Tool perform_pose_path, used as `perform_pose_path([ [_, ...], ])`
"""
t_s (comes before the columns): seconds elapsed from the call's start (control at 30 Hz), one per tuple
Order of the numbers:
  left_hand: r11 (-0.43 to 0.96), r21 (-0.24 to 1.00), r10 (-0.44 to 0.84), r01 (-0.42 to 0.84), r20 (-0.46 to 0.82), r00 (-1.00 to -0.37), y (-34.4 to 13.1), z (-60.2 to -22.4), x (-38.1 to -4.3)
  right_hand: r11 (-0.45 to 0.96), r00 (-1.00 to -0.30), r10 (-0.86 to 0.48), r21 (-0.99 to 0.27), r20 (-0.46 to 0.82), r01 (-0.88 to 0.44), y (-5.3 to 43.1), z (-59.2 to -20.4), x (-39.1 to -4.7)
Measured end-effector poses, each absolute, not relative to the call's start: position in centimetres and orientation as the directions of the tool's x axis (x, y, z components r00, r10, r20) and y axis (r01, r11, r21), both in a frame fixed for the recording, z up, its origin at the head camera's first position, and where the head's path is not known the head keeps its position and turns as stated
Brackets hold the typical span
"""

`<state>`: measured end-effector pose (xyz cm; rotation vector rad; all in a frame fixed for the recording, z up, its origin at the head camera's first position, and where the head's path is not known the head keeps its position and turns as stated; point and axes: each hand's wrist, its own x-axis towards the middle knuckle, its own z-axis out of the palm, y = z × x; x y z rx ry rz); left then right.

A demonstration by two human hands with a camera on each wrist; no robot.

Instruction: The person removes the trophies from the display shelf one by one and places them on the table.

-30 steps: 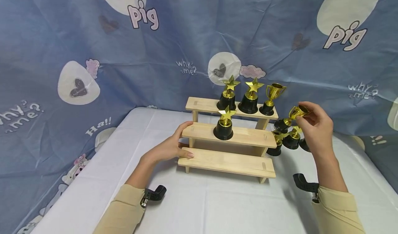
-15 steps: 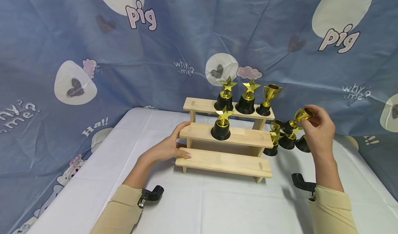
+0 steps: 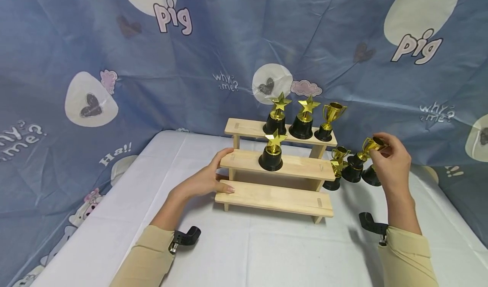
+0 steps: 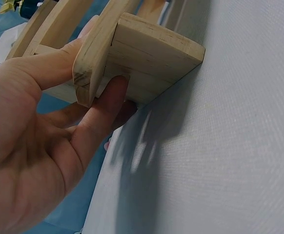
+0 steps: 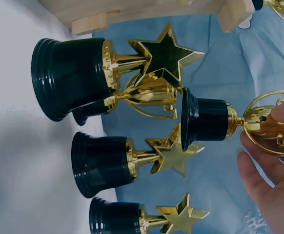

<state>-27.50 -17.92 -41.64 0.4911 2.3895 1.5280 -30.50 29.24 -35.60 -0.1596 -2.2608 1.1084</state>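
Observation:
A three-tier wooden display stand (image 3: pixel 267 196) stands on the white table. My left hand (image 3: pixel 202 181) grips its left end, the thumb on the bottom step; in the left wrist view fingers of the left hand (image 4: pixel 49 131) press the underside and side of the boards. My right hand (image 3: pixel 394 162) pinches a small gold cup trophy (image 3: pixel 371 145) by its cup and handles, in the air right of the stand. Its black base (image 5: pixel 205 119) hangs tilted above the standing star trophies (image 5: pixel 103 163). Another cup trophy (image 5: pixel 152 97) stands partly hidden behind a star trophy (image 5: pixel 73 73).
Two star trophies (image 3: pixel 303 123) and a cup trophy (image 3: pixel 324 132) occupy the top step. One star trophy (image 3: pixel 270 157) sits on the middle step. A blue printed cloth (image 3: pixel 152 87) hangs behind the table (image 3: pixel 248 253).
My right hand has carried the cup trophy to the right, away from the stand, and then slightly lower. The left hand keeps its hold on the stand. The head view shifted slightly.

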Motion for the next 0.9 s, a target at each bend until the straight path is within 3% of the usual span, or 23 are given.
perform_pose_path([
  [0.4, 0.403, 0.9, 0.42, 0.164, -0.023, -0.907, -18.1, -41.7, -27.5, 0.661, -0.802, 0.381, -0.742, 0.46, -0.111, 29.7, -35.9, -30.4],
  [0.9, 0.424, 0.89, 0.41, 0.168, -0.023, -0.912, -18.2, -41.8, -27.7, 0.783, -0.948, 0.149, -0.62, 0.282, -0.061, 29.3, -37.5, -30.2],
])
